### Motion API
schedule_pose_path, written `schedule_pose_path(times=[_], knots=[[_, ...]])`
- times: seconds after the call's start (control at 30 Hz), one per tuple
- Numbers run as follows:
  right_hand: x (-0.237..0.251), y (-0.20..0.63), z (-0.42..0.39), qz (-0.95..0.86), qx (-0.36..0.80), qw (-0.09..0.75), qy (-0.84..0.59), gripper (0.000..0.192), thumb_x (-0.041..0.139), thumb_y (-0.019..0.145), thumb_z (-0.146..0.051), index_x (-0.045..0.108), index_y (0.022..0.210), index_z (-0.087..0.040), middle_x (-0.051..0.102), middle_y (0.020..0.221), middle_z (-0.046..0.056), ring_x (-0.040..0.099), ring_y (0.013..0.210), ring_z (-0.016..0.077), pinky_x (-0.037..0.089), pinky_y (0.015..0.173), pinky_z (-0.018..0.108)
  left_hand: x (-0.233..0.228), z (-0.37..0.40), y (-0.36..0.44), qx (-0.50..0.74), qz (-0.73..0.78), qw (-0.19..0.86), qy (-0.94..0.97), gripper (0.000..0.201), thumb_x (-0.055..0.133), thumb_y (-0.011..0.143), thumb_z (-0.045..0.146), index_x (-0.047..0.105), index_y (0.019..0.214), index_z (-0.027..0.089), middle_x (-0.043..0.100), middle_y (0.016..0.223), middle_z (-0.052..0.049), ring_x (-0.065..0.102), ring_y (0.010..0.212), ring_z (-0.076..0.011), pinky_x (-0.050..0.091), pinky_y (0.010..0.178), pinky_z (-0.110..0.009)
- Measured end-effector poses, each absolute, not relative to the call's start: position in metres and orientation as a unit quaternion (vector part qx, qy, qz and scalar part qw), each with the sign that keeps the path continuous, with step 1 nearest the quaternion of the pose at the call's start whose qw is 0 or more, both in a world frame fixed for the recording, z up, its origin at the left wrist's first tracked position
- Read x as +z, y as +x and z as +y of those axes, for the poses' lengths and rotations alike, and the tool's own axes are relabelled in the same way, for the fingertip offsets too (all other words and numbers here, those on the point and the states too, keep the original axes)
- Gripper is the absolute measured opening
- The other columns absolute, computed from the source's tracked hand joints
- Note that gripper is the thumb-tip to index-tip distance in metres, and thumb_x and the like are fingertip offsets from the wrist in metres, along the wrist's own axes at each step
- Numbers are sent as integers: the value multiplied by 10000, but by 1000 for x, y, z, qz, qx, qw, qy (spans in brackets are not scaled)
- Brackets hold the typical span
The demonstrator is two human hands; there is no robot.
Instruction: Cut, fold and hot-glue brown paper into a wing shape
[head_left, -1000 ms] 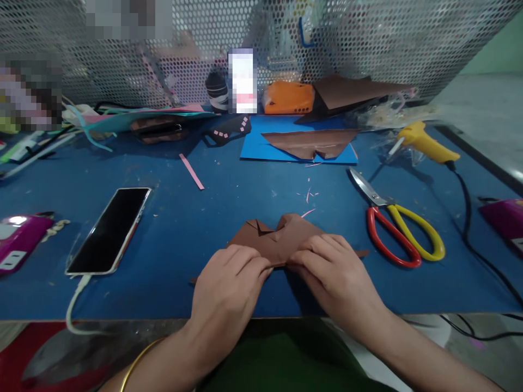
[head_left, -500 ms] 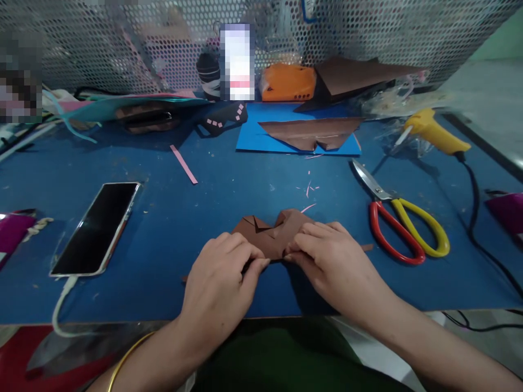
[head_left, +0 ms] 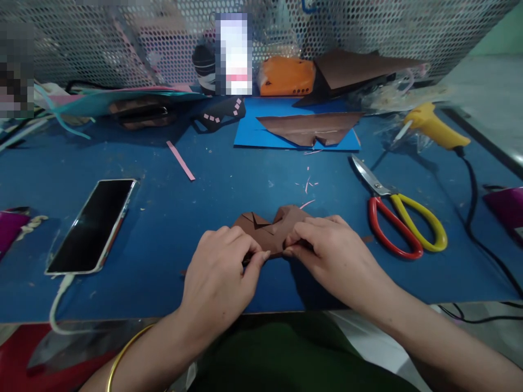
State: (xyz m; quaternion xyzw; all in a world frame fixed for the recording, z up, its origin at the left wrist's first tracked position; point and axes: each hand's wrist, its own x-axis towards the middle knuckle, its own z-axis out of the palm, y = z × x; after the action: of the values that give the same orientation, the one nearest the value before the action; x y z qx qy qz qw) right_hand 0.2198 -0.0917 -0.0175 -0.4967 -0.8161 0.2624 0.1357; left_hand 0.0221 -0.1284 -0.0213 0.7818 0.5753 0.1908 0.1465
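Observation:
Both hands pinch the near edge of a brown paper piece (head_left: pixel 267 237) above the front part of the blue table. My left hand (head_left: pixel 226 267) has thumb and forefinger closed on its edge left of the middle. My right hand (head_left: pixel 327 245) grips the same edge a little to the right, its fingertips curled over the paper. Several folds and a cut notch show on the paper's far side; its outer ends are partly hidden by my hands. Right of my right hand lie scissors (head_left: pixel 382 190) with one red and one yellow handle.
A phone (head_left: pixel 93 226) with a white cable lies left. At the back right rests a yellow glue gun (head_left: pixel 435 128). A brown paper shape (head_left: pixel 310 128) lies on a blue sheet (head_left: pixel 247 136). A pink strip (head_left: pixel 180 160) and an orange package (head_left: pixel 288 76) are farther off.
The whole view has shifted slightly. Both hands still pinch the brown paper's near edge, the fingers adjusting only a little along it.

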Motion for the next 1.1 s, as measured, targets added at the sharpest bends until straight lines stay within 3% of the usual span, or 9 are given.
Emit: schedule_pose_path(times=[0.97,1.1], knots=[[-18,218,-88,-818,251,138,-498,193,568,776,-20,549,707,-200,604,727,-20,522,721,155,271,681,323,-20,-121,20,161,550,119,811,208,566,927,229,537,723,197,597,750,-13,530,738,-198,346,694,-369],[-19,217,-91,-819,239,139,-502,194,575,790,-19,563,715,-198,613,749,-14,544,772,171,261,684,323,-21,-128,27,187,504,64,841,172,491,976,192,633,880,183,664,839,-33,578,789,-201,383,711,-369]])
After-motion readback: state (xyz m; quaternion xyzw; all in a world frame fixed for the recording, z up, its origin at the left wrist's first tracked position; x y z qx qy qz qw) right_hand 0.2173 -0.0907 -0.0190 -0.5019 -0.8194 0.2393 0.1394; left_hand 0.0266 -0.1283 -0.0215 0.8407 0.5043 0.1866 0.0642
